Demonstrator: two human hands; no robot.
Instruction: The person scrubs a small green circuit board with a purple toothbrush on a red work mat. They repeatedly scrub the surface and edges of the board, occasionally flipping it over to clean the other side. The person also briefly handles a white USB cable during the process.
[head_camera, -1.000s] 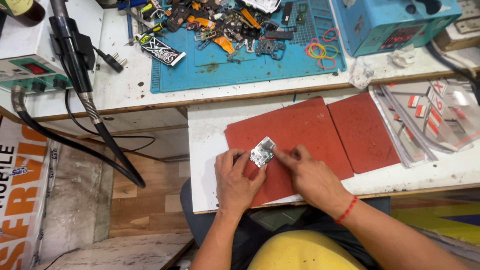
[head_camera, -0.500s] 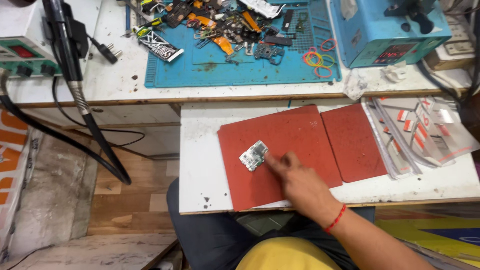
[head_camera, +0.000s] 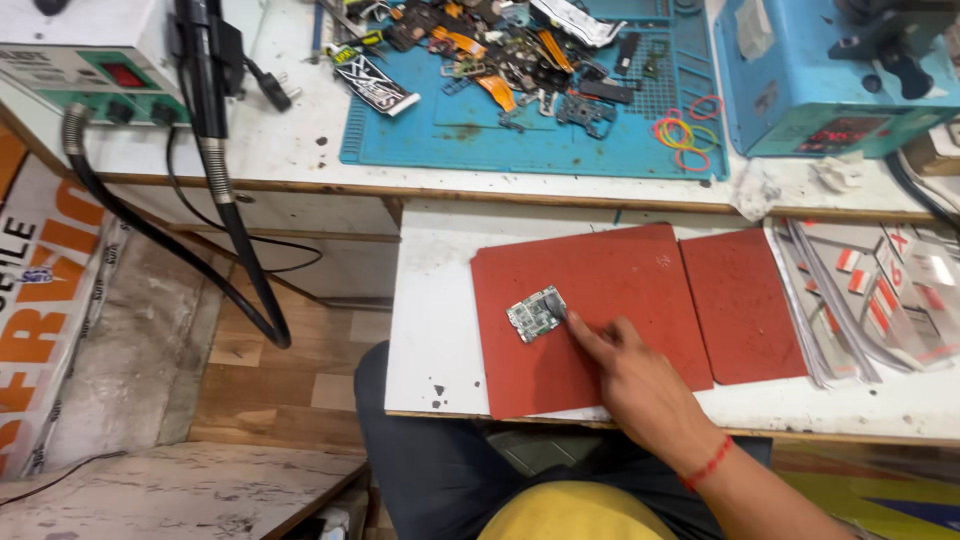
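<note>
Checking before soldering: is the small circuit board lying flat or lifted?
Flat: the small green circuit board lies on the red mat, right hand fingertip touching its edge.

Small circuit board (head_camera: 536, 313): rectangular, green-grey with silver shielding, lying flat and slightly rotated on the larger red mat (head_camera: 600, 300), near the mat's left-centre; a fingertip touches its right edge.

left hand: out of view | blue machine (head_camera: 800, 70): cut off at top edge | circuit board (head_camera: 536, 313) parts: too small

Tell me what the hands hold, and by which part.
Nothing is gripped. The right hand only presses a fingertip on the circuit board's right edge; the left hand is out of view.
</note>
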